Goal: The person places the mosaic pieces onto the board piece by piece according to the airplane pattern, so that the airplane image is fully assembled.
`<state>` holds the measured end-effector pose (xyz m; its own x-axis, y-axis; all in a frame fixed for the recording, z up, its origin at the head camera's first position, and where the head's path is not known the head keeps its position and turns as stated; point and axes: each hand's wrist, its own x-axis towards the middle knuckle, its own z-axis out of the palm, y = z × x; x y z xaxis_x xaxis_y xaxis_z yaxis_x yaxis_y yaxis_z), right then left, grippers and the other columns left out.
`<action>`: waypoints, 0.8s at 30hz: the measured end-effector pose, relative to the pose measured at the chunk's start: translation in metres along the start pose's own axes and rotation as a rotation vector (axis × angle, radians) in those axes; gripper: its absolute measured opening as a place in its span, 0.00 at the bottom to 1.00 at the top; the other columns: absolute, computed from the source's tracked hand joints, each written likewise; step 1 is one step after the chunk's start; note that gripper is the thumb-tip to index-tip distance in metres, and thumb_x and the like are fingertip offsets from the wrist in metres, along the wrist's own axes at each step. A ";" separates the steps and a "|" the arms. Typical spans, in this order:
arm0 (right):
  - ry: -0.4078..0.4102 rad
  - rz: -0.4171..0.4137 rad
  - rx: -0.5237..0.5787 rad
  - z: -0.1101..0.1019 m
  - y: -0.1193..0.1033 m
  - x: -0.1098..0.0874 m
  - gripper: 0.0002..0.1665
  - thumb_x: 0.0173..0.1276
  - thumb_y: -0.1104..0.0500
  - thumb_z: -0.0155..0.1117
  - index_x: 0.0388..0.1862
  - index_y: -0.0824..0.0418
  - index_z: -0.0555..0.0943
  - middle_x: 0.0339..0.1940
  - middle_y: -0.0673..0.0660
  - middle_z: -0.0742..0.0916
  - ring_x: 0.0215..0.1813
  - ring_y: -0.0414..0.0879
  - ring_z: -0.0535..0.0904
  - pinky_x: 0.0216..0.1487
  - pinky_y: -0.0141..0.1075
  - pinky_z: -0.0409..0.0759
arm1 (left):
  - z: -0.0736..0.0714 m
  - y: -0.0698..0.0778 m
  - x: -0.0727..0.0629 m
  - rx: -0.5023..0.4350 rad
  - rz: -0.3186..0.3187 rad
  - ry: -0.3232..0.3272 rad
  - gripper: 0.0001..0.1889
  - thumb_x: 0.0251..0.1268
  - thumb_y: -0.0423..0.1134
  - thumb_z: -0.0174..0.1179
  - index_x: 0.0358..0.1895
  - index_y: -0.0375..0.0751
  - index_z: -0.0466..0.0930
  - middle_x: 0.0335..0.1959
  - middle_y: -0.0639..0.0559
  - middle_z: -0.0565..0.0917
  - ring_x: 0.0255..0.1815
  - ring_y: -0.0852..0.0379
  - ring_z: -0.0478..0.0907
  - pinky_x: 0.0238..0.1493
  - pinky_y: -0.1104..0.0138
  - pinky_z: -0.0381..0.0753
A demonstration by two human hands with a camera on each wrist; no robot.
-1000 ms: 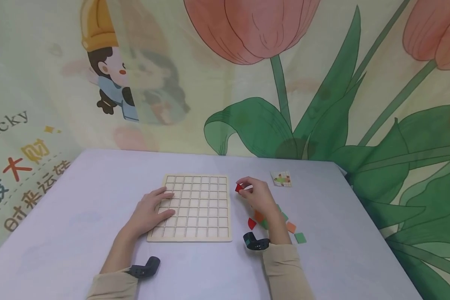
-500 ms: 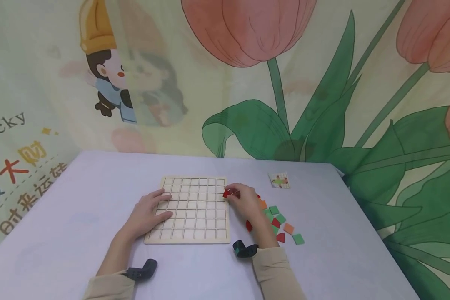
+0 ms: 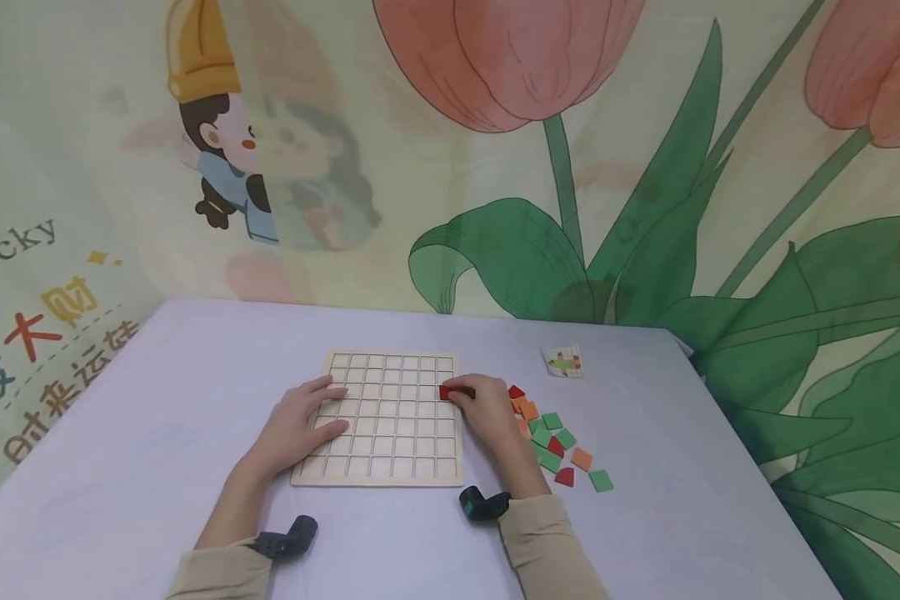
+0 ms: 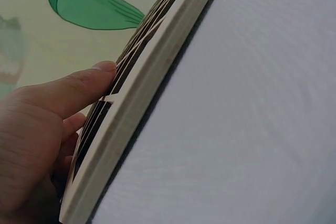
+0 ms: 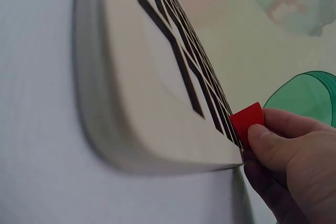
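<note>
A pale wooden grid board [image 3: 382,481] with rows of square recesses lies flat on the table. My left hand [image 3: 300,422] rests on its left side, fingers and thumb spread over the edge; the left wrist view shows the thumb [image 4: 86,88] on the board's rim. At the board's right edge, my right hand [image 3: 489,414] pinches a small red tile [image 3: 445,392] between thumb and index finger. In the right wrist view the red tile [image 5: 247,123] is tilted against the grid and has one curved side. Whether it sits in a recess cannot be told.
Loose green [image 3: 602,480], orange [image 3: 582,459] and red [image 3: 565,477] tiles lie scattered right of the board, partly behind my right forearm. A small picture card [image 3: 563,362] lies at the back right. A patterned wall cloth [image 3: 390,275] stands behind the white table [image 3: 375,550].
My right hand has carried the red tile leftward from beside the board to its right-hand column. More of the loose tiles now show. My left hand stays on the board.
</note>
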<state>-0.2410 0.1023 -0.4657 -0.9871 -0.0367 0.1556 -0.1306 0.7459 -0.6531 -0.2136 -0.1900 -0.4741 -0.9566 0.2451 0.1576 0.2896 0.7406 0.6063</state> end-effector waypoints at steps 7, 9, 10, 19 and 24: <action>0.011 -0.001 -0.033 0.003 0.001 0.002 0.14 0.63 0.61 0.66 0.48 0.52 0.85 0.45 0.49 0.88 0.52 0.44 0.81 0.54 0.38 0.79 | -0.001 0.003 0.001 0.014 0.022 0.014 0.28 0.57 0.51 0.65 0.60 0.42 0.75 0.69 0.37 0.66 0.69 0.33 0.59 0.64 0.39 0.57; 0.000 -0.007 -0.045 0.003 0.001 0.002 0.14 0.63 0.60 0.66 0.48 0.52 0.85 0.44 0.50 0.87 0.48 0.43 0.81 0.52 0.36 0.80 | -0.001 0.003 0.000 0.018 0.022 0.014 0.28 0.58 0.51 0.64 0.60 0.42 0.75 0.69 0.37 0.66 0.69 0.33 0.59 0.64 0.39 0.57; -0.005 -0.015 -0.049 0.003 0.001 0.002 0.14 0.63 0.60 0.67 0.48 0.53 0.85 0.43 0.51 0.87 0.46 0.43 0.80 0.50 0.36 0.80 | -0.002 0.003 0.000 0.019 0.020 0.012 0.28 0.58 0.51 0.64 0.60 0.43 0.75 0.69 0.37 0.65 0.69 0.33 0.59 0.64 0.39 0.57; -0.053 -0.014 -0.052 0.002 -0.002 0.001 0.17 0.60 0.60 0.69 0.49 0.56 0.85 0.38 0.51 0.84 0.36 0.41 0.74 0.37 0.28 0.76 | -0.001 0.001 0.001 0.003 -0.013 -0.013 0.28 0.58 0.49 0.65 0.61 0.43 0.74 0.70 0.38 0.64 0.70 0.34 0.57 0.64 0.39 0.56; -0.068 0.014 -0.022 0.002 -0.004 0.001 0.18 0.60 0.60 0.69 0.51 0.57 0.84 0.39 0.51 0.83 0.38 0.41 0.75 0.38 0.29 0.77 | -0.001 0.001 0.001 0.007 -0.014 -0.011 0.28 0.58 0.50 0.64 0.61 0.43 0.74 0.70 0.39 0.64 0.70 0.34 0.57 0.64 0.39 0.56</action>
<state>-0.2416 0.0984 -0.4642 -0.9929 -0.0709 0.0957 -0.1159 0.7612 -0.6381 -0.2147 -0.1894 -0.4727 -0.9603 0.2414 0.1401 0.2761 0.7486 0.6027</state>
